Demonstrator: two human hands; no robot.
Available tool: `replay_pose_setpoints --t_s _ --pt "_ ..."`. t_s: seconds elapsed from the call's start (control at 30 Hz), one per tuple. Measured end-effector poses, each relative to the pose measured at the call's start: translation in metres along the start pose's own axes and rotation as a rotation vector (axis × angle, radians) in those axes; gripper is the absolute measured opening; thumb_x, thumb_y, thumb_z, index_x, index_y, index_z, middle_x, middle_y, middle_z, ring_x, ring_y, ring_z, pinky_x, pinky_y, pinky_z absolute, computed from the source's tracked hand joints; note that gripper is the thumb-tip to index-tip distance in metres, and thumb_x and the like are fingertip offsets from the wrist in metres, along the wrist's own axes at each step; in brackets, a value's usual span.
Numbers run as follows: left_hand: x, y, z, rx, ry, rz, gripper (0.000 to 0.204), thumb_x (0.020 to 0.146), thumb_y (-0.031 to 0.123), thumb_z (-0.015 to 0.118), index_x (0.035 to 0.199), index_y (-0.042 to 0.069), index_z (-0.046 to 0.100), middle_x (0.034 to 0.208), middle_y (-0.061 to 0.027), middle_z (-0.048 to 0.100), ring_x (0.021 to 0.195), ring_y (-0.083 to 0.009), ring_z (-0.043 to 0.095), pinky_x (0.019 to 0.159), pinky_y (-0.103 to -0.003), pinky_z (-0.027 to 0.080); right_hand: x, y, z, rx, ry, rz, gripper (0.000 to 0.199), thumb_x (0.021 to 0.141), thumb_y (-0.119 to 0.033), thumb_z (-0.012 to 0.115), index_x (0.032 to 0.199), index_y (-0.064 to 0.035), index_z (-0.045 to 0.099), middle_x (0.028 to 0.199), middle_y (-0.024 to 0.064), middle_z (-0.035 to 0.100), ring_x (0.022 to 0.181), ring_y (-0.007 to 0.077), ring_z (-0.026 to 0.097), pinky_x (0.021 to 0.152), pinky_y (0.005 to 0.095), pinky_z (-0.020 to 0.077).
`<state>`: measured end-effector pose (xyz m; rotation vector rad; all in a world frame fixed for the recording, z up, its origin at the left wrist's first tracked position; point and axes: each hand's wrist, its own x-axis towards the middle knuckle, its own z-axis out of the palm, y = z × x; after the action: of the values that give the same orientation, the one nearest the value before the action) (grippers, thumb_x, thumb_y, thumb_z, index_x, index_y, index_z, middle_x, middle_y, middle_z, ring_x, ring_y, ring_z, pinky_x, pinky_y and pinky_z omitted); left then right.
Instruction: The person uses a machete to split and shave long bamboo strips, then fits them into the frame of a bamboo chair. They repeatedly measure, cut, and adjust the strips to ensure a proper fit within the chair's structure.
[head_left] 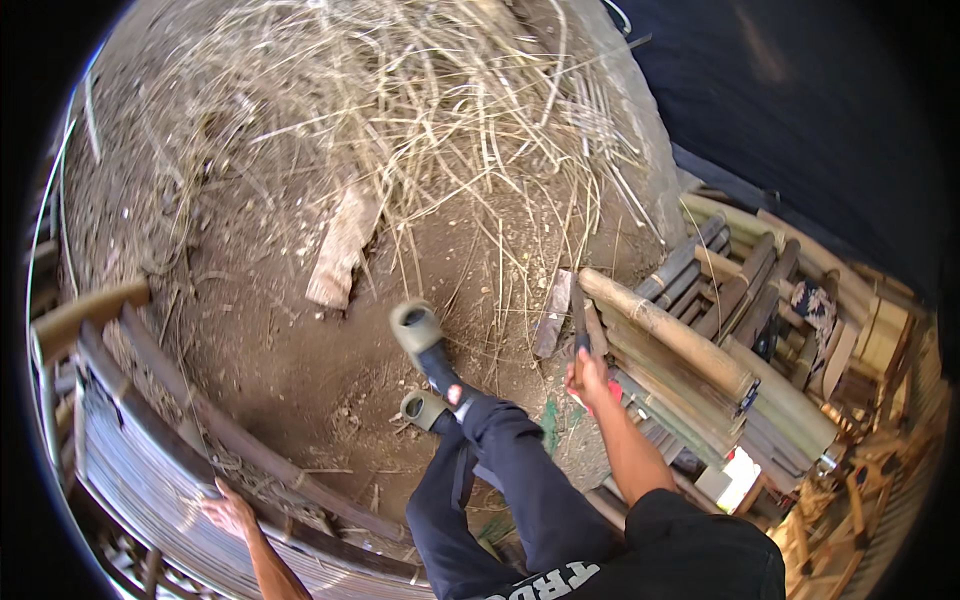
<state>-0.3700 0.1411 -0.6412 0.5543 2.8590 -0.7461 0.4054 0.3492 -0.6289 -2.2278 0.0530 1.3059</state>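
Observation:
My right hand is closed round the dark handle of a knife, its blade pointing away from me beside a stack of bamboo poles. A small red thing shows just behind that hand; I cannot make out what it is. At the lower left, my left hand has its fingers spread at the edge of a bamboo bench, close to its dark front pole. Nothing shows in that hand.
Loose pale bamboo strips are heaped on the dirt floor ahead. A flat wood piece lies before my feet, with a smaller board near the stack. A dark sheet hangs at the upper right. More cut bamboo is piled below it.

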Motion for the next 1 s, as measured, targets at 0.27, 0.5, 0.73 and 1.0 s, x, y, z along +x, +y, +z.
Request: replay_pose_setpoints --t_s 0.27,0.5,0.73,1.0 --pt "0.036 -0.019 -0.048 -0.244 -0.39 0.116 0.09 0.093 0.069 0.043 0.141 -0.007 0.042 0.14 -0.0349 0.047 0.137 -0.043 0.04 0.113 -0.048 0.033 0.204 -0.13 0.062 -0.121 0.175 0.159 0.02 0.102 -0.033 0.049 0.101 -0.013 0.047 0.059 0.005 0.047 0.04 0.0173 0.044 0.034 0.0325 0.035" --pt "0.052 0.041 -0.09 -0.224 -0.497 0.145 0.089 0.091 0.061 0.054 0.143 -0.01 0.038 0.141 -0.0352 0.046 0.134 -0.0442 0.044 0.112 -0.047 0.034 0.116 -0.174 0.393 -0.007 0.151 -0.029 0.098 0.089 -0.013 0.052 0.153 -0.0071 -0.022 0.119 0.0277 0.058 0.065 0.0273 0.064 0.046 0.0384 0.0553" --pt "0.003 0.13 -0.165 -0.462 -0.568 0.154 0.092 0.088 0.053 0.065 0.145 -0.012 0.035 0.142 -0.0355 0.045 0.131 -0.0455 0.047 0.111 -0.046 0.036 -0.041 -0.3 0.531 -0.144 -0.915 -0.332 0.011 0.099 -0.015 0.053 0.099 -0.0042 0.051 0.055 0.0037 0.05 0.038 0.0127 0.046 0.031 0.03 0.0384" --pt "-0.037 0.212 -0.314 -0.358 -0.569 0.282 0.089 0.08 0.052 0.073 0.14 -0.007 0.044 0.13 -0.031 0.056 0.123 -0.0435 0.053 0.105 -0.047 0.042 -0.002 -0.197 0.375 -0.148 -0.064 -0.112 0.017 0.099 -0.025 0.047 0.088 -0.013 0.048 0.056 0.0023 0.044 0.035 0.0164 0.04 0.031 0.0355 0.0418"
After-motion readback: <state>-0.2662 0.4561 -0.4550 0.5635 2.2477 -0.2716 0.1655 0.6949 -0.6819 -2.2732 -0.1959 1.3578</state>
